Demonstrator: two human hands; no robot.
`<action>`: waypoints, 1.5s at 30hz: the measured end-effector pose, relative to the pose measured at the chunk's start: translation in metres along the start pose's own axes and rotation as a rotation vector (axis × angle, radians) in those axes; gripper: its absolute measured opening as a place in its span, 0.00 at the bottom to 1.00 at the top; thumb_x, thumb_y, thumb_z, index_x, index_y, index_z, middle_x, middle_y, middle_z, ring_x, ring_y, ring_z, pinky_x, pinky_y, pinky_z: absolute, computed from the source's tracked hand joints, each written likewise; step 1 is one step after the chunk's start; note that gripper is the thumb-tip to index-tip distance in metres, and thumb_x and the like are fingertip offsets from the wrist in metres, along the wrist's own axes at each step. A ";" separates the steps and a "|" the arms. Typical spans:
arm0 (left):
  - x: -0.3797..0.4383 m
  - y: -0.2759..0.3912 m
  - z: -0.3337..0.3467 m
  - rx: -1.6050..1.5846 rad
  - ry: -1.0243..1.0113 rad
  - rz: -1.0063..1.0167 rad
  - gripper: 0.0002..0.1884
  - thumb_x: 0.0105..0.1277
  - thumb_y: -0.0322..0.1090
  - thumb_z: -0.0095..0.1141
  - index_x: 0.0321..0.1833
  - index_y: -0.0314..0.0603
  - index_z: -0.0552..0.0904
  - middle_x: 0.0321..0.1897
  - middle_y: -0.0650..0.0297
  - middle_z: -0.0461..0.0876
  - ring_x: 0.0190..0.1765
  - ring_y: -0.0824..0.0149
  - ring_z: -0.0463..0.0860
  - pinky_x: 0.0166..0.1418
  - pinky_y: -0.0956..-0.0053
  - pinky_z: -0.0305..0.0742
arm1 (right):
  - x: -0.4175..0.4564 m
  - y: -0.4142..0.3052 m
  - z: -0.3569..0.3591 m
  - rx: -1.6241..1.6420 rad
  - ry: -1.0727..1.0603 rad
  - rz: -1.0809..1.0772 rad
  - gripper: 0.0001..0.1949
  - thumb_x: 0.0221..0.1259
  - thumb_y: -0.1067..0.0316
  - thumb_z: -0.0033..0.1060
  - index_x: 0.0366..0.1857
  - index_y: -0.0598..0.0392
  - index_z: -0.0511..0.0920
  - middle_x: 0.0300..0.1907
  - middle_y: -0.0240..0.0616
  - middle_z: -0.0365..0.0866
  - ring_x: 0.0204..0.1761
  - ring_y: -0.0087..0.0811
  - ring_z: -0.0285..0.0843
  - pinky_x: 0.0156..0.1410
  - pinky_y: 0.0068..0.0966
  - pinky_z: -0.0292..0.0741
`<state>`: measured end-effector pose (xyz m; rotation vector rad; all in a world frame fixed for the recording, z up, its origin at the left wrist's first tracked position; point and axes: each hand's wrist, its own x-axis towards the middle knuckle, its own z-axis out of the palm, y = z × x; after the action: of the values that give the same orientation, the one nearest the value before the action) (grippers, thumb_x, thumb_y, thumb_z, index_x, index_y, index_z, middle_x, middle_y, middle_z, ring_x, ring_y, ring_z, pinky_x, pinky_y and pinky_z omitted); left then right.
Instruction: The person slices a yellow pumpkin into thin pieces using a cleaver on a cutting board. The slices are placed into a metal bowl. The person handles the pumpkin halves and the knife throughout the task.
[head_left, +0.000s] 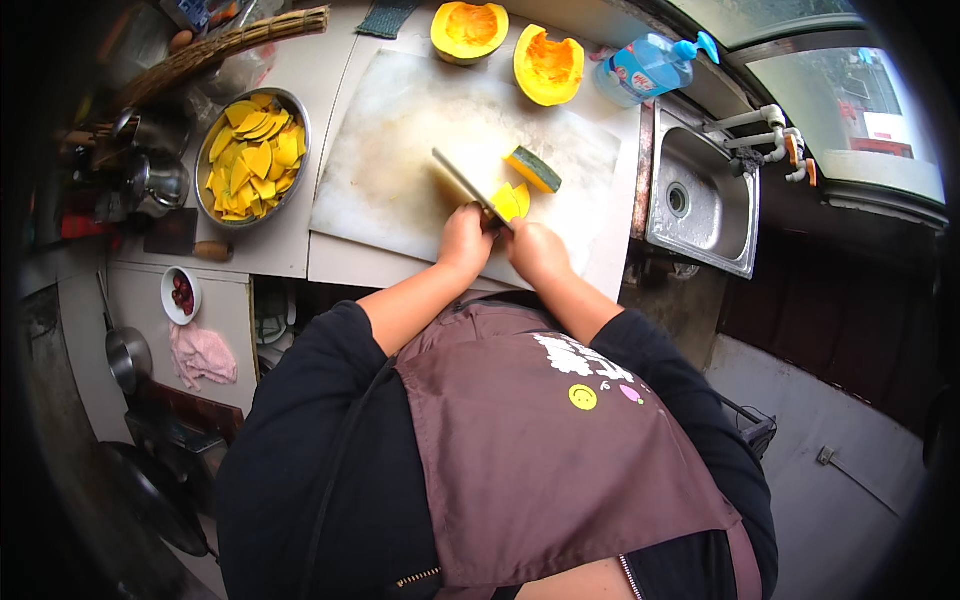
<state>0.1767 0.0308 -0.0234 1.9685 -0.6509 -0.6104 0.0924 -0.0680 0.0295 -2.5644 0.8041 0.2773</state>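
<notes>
My right hand (538, 251) grips a kitchen knife (461, 174), its blade standing on edge and slanting away to the upper left over a white cutting board (382, 157). On the blade's left side, my left hand (465, 240) has its fingers curled on a pumpkin piece (491, 220), mostly hidden by the hand and the knife. Several yellow pumpkin slices (514, 201) lie against the blade's right side. Just beyond them rests a green-skinned pumpkin wedge (535, 169). Two scooped pumpkin pieces (471, 49), (550, 82) sit at the board's far edge.
Left of the board stands a metal bowl (306, 169) heaped with pumpkin slices. A wooden-handled cleaver (171, 232), a white bowl (195, 304) of dark red fruit and a pink cloth (201, 356) lie nearer. At right are a blue pump bottle (645, 69) and a steel sink (712, 214).
</notes>
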 end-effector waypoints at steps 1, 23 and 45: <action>0.000 -0.003 0.002 0.011 0.000 -0.003 0.10 0.50 0.26 0.63 0.31 0.33 0.76 0.28 0.52 0.78 0.34 0.50 0.78 0.40 0.62 0.74 | -0.002 -0.001 0.006 -0.033 0.012 -0.016 0.11 0.60 0.60 0.54 0.27 0.57 0.78 0.26 0.54 0.79 0.32 0.55 0.78 0.39 0.46 0.74; 0.005 0.007 -0.008 -0.079 -0.035 -0.059 0.07 0.48 0.25 0.60 0.31 0.33 0.78 0.29 0.50 0.79 0.33 0.49 0.79 0.38 0.62 0.74 | -0.036 -0.005 -0.061 0.089 -0.073 0.082 0.12 0.64 0.61 0.53 0.33 0.61 0.79 0.24 0.54 0.77 0.30 0.55 0.75 0.37 0.41 0.71; -0.004 0.001 -0.002 -0.069 0.001 0.065 0.10 0.51 0.24 0.57 0.37 0.33 0.76 0.33 0.49 0.76 0.35 0.48 0.77 0.42 0.60 0.74 | 0.002 0.010 -0.010 0.087 0.010 0.025 0.12 0.61 0.59 0.53 0.31 0.57 0.80 0.27 0.53 0.80 0.33 0.53 0.79 0.40 0.44 0.74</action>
<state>0.1748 0.0337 -0.0208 1.8766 -0.6819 -0.5850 0.0887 -0.0806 0.0342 -2.4782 0.8333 0.2327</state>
